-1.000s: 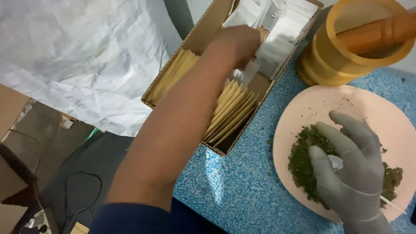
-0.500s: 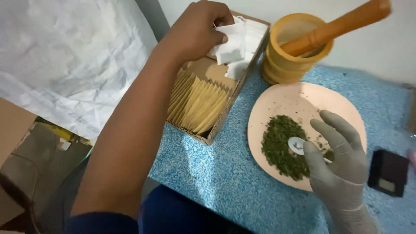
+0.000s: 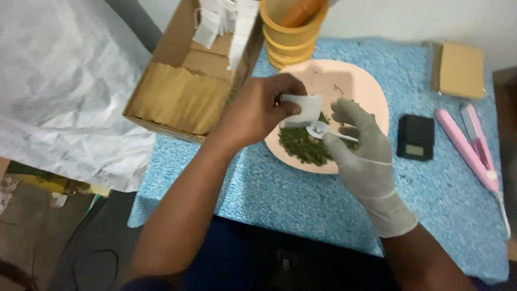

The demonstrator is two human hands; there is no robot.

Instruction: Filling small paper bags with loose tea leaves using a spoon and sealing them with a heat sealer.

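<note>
Plate [image 3: 360,81] of green herb [image 3: 301,145], left hand [image 3: 258,110] pinching white sachet [image 3: 301,109], gloved right hand [image 3: 358,143] gripping spoon [image 3: 323,130].

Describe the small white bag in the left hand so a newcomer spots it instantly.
Find the pink plate on the blue table. Above its green herb pile, the bare left hand pinches a small white paper sachet. Unlike the white spoon in the gloved right hand, it is flat and rectangular.

The top edge of the frame cuts off the yellow mortar [image 3: 292,33] and cardboard box [image 3: 186,81], and fingers [image 3: 353,116] hide part of the white spoon [image 3: 319,129].
</note>
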